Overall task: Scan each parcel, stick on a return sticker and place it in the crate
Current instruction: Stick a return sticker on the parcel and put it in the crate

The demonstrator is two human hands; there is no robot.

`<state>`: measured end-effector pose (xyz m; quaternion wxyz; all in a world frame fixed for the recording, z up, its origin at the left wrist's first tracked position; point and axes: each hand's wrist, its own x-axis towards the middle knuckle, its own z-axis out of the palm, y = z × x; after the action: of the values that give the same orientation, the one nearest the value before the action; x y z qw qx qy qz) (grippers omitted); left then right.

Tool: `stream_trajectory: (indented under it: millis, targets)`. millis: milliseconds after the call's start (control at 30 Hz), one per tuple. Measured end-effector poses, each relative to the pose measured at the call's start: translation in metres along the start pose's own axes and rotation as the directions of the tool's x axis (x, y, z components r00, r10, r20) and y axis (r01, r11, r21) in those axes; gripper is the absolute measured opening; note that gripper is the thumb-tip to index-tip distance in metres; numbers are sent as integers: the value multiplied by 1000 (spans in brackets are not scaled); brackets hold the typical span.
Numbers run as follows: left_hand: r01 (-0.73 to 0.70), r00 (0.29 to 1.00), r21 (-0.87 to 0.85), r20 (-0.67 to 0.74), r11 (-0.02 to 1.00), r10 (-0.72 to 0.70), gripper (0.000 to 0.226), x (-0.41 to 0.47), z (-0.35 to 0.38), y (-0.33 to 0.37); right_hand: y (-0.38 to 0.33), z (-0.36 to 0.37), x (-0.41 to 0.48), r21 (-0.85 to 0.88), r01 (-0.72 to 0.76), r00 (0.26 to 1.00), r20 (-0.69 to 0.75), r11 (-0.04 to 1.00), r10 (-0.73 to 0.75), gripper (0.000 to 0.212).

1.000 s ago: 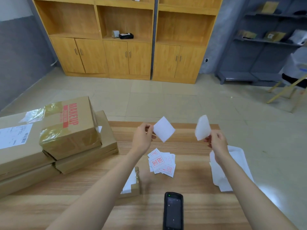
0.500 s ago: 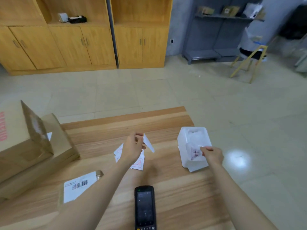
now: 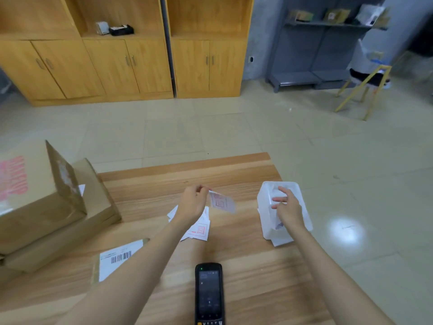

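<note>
left hand: pinching a peeled return sticker between thumb and fingertips. The sticker hangs off to the right of the hand, red print facing the camera, up in the air over the bench

right hand: fingers spread loose, not gripping anything, hovering over the white tub near the bench's right edge. Looks like there's some crumpled paper down in the tub, but it's kinda blurry so can't say for sure

sticker pile: loose heap of the same red-printed stickers lying flat on the bench, right under and partly behind the left wrist

small parcel: flat on the bench to the left of the left forearm, white barcode label facing up, brown tape at the edges. The forearm covers its right corner, and the sticker in hand is well apart from it, up and to the right

scanner: black handheld, lying on the bench between the two forearms, screen up, close to the camera. Neither hand is on it

big parcels: stack of brown cardboard boxes on the left end of the bench; the top one has red lettering and sits tilted
</note>
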<state>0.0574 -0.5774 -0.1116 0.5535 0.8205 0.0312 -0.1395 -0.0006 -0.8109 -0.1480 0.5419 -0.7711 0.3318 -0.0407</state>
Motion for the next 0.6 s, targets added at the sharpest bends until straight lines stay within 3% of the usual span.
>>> stream_trajectory:
  millis: [67, 167, 233, 300, 400, 500, 600]
  targets:
    - [26, 998, -71, -56, 997, -30, 22, 0, -11, 4, -28, 20, -21, 24, 130, 971, 200, 991, -132, 45]
    - [75, 987, -221, -121, 972, -104, 20, -2, -31, 10, -65, 59, -54, 68, 255, 801, 544, 965, -250, 41]
    - [122, 981, -313, -107, 942, -163, 22, -6, -46, 10, -78, 85, -69, 114, 311, 763, 562, 944, -319, 20]
    - [153, 978, -360, -77, 920, -193, 30, -15, -65, 9, -90, 104, -78, 168, 280, 804, 496, 945, -327, 6]
    - [193, 976, -363, -26, 911, -217, 45, -30, -94, 0, -98, 124, -87, 189, 181, 798, 545, 965, -257, 7]
    - [202, 979, -296, 47, 934, -197, 28, -46, -120, -17, -102, 140, -102, 167, 170, 752, 615, 971, -237, 10]
    - [183, 980, -204, 113, 962, -163, 15, -60, -141, -46, -101, 155, -113, 166, 67, 763, 627, 984, -158, 13]
